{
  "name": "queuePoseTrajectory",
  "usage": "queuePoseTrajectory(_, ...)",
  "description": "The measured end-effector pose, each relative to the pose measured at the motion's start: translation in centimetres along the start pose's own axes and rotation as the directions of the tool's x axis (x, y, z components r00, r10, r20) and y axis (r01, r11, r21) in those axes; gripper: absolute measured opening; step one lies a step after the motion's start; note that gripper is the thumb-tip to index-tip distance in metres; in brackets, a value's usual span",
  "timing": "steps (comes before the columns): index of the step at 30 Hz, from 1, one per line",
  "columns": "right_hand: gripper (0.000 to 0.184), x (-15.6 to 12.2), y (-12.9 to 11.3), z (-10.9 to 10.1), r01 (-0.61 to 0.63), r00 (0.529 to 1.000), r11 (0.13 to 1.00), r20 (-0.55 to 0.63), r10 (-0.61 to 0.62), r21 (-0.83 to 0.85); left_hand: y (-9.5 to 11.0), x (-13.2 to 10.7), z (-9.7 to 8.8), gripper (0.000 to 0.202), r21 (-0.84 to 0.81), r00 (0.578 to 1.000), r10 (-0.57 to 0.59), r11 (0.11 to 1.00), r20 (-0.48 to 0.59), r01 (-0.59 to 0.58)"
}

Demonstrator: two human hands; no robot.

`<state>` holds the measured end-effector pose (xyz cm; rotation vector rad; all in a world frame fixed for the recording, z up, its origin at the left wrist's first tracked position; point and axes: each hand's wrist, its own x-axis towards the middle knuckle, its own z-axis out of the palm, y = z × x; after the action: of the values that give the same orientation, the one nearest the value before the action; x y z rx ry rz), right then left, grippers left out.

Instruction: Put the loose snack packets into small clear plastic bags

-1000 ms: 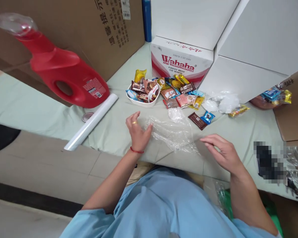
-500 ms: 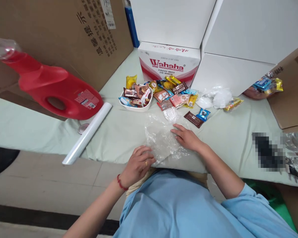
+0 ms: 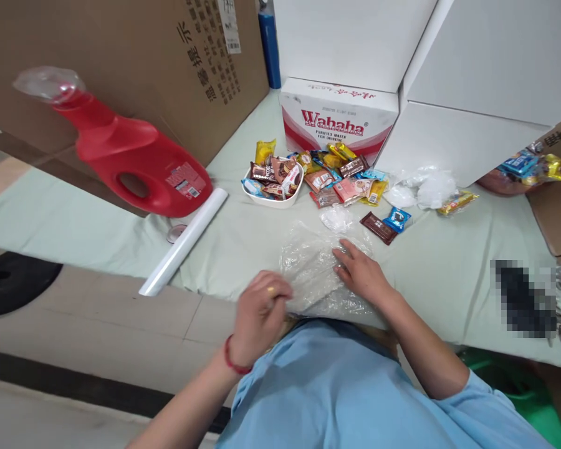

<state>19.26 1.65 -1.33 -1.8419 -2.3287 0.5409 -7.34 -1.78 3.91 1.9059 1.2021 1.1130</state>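
A crumpled sheet of clear plastic wrap [image 3: 312, 268] lies on the pale green cloth at the near edge. My right hand [image 3: 361, 272] rests flat on it, fingers stretched out. My left hand [image 3: 260, 312] is curled at the sheet's near left corner, fingers pinched on its edge. A white bowl [image 3: 273, 193] full of wrapped snacks stands beyond, with more snack packets [image 3: 343, 181] scattered to its right.
A red detergent jug [image 3: 135, 163] lies on its side at left beside a white roll of wrap [image 3: 186, 241]. A Wahaha carton [image 3: 337, 120], white boxes [image 3: 462, 93] and a brown cardboard box [image 3: 121, 56] line the back. White crumpled plastic [image 3: 425, 187] sits right of the snacks.
My right hand has come from the right onto the middle of the plastic sheet. My left hand drew back from the sheet's left side to its near corner and closed on the edge.
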Motion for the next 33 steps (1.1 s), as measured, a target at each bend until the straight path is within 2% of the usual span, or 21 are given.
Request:
queuePoseTrajectory(2, 0.048, -0.5, -0.5, 0.2, 0.008, 1.0, 1.0, -0.002, -0.008, 0.007, -0.2, 2.1, 3.5, 0.02, 0.044, 0.994, 0.022, 0.999, 0.109, -0.027)
queuePoseTrajectory(4, 0.048, -1.4, -0.6, 0.6, 0.032, 0.999, 0.999, -0.01, -0.032, 0.037, -1.9, 3.7, 6.3, 0.017, 0.183, 0.992, -0.018, 0.983, 0.126, -0.006)
queuePoseTrajectory(6, 0.046, -2.8, -0.1, 1.0, 0.058, 0.998, 0.994, -0.029, -0.055, 0.095, -4.5, 4.6, 7.9, 0.029, 0.302, 0.992, -0.075, 0.952, 0.105, 0.04)
queuePoseTrajectory(8, 0.043, -4.4, 0.8, 1.2, 0.077, 0.996, 0.978, -0.054, -0.067, 0.193, -6.7, 4.5, 8.5, 0.042, 0.401, 0.99, -0.086, 0.916, 0.115, 0.033)
queuePoseTrajectory(10, 0.038, -5.5, 1.5, 0.7, 0.079, 0.994, 0.949, -0.099, -0.05, 0.304, -8.0, 4.0, 8.4, 0.049, 0.468, 0.985, -0.055, 0.883, 0.163, -0.028)
queuePoseTrajectory(12, 0.034, -5.5, 1.8, -0.3, 0.084, 0.983, 0.93, -0.182, -0.019, 0.359, -8.2, 3.5, 8.2, 0.053, 0.522, 0.976, -0.025, 0.847, 0.217, -0.095)
queuePoseTrajectory(14, 0.035, -4.2, 1.8, -1.3, 0.143, 0.96, 0.939, -0.276, -0.055, 0.312, -7.8, 3.4, 7.9, 0.054, 0.584, 0.965, -0.026, 0.8, 0.261, -0.136)
queuePoseTrajectory(15, 0.035, -3.2, 1.9, -1.7, 0.198, 0.948, 0.945, -0.296, -0.116, 0.261, -7.5, 3.4, 7.8, 0.054, 0.615, 0.958, -0.037, 0.774, 0.283, -0.152)
queuePoseTrajectory(18, 0.04, 0.0, 2.9, -1.7, 0.314, 0.934, 0.942, -0.214, -0.285, 0.117, -7.5, 3.9, 6.7, 0.054, 0.682, 0.932, -0.088, 0.707, 0.351, -0.19)
queuePoseTrajectory(21, 0.043, 1.3, 5.6, -0.7, 0.284, 0.953, 0.955, -0.136, -0.272, 0.08, -8.4, 4.3, 4.8, 0.056, 0.697, 0.909, -0.117, 0.682, 0.401, -0.22)
queuePoseTrajectory(24, 0.041, 1.0, 8.4, -0.6, 0.259, 0.958, 0.954, -0.163, -0.235, 0.15, -9.4, 4.2, 3.4, 0.057, 0.684, 0.897, -0.093, 0.682, 0.431, -0.258)
queuePoseTrajectory(26, 0.038, 1.2, 9.3, -1.7, 0.211, 0.966, 0.957, -0.191, -0.173, 0.2, -9.6, 4.0, 3.1, 0.056, 0.683, 0.901, -0.08, 0.682, 0.426, -0.262)
queuePoseTrajectory(28, 0.037, 2.5, 9.3, -3.5, 0.105, 0.972, 0.975, -0.228, -0.058, 0.197, -9.5, 4.0, 3.2, 0.056, 0.682, 0.907, -0.074, 0.685, 0.414, -0.255)
queuePoseTrajectory(31, 0.039, 6.8, 7.8, -6.2, -0.106, 0.936, 0.992, -0.331, 0.12, 0.06, -9.3, 4.0, 3.4, 0.056, 0.674, 0.908, -0.067, 0.694, 0.413, -0.255)
queuePoseTrajectory(33, 0.041, 10.5, 6.5, -7.3, -0.236, 0.905, 0.97, -0.377, 0.199, -0.053, -9.2, 4.0, 3.4, 0.056, 0.671, 0.906, -0.068, 0.695, 0.417, -0.256)
